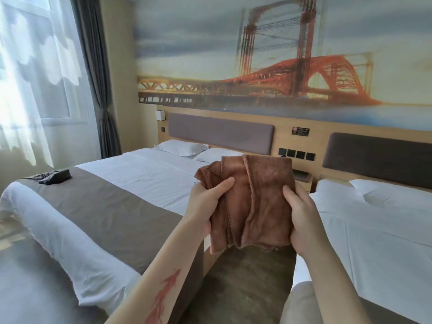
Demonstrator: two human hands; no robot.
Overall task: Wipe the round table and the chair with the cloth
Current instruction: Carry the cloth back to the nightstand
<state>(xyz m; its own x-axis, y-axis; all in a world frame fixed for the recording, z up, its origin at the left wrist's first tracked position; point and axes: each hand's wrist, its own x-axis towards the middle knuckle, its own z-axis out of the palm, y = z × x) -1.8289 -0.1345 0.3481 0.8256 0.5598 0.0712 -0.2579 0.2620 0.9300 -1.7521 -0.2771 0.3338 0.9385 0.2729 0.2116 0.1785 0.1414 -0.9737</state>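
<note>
I hold a brown cloth [257, 195] up in front of me at chest height, loosely folded and hanging in creases. My left hand [207, 202] grips its left edge, thumb laid across the front. My right hand [301, 216] grips the right edge, fingers curled behind the fabric. No round table or chair shows in this view.
A bed [105, 197] with white sheets and a grey-brown runner lies to the left, with a dark object [56, 177] on the runner. A second white bed [374, 230] is on the right. A strip of dark floor [245, 288] runs between them toward the headboard wall.
</note>
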